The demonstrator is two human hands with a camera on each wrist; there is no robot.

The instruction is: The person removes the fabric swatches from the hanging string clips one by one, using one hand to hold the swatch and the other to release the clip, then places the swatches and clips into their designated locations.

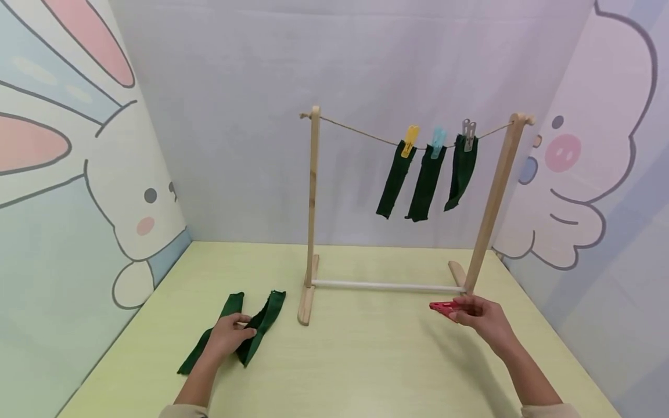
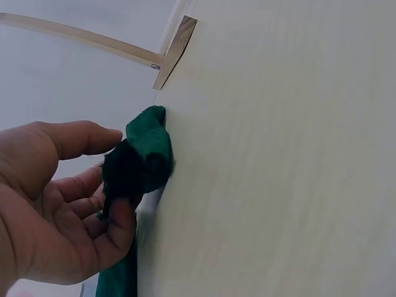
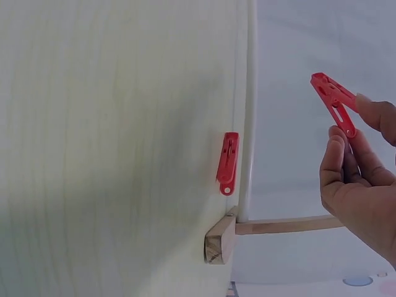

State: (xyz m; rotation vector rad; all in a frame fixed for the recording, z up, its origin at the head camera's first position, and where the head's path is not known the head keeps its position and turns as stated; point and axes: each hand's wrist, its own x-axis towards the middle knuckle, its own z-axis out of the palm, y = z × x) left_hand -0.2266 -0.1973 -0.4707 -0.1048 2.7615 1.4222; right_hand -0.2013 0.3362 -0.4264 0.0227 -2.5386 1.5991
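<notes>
My left hand (image 1: 226, 337) pinches the right one of two dark green cloth strips lying at the left of the table. That strip (image 1: 269, 313) bunches up between thumb and fingers in the left wrist view, where the left hand (image 2: 68, 204) comes in from the left edge. The other green strip (image 1: 194, 354) lies partly under the hand. Over the right side of the table, my right hand (image 1: 483, 322) holds a red clothespin (image 1: 443, 307) by its handle ends. In the right wrist view, thumb and fingers of the right hand (image 3: 365, 167) squeeze this clothespin (image 3: 334, 102).
A wooden drying rack (image 1: 312, 197) with a sagging cord stands at the back. Three green strips hang there under a yellow clothespin (image 1: 410, 141), a blue clothespin (image 1: 438, 142) and a grey clothespin (image 1: 468, 136). A second red clothespin (image 3: 228, 164) lies near the rack's foot (image 3: 219, 241).
</notes>
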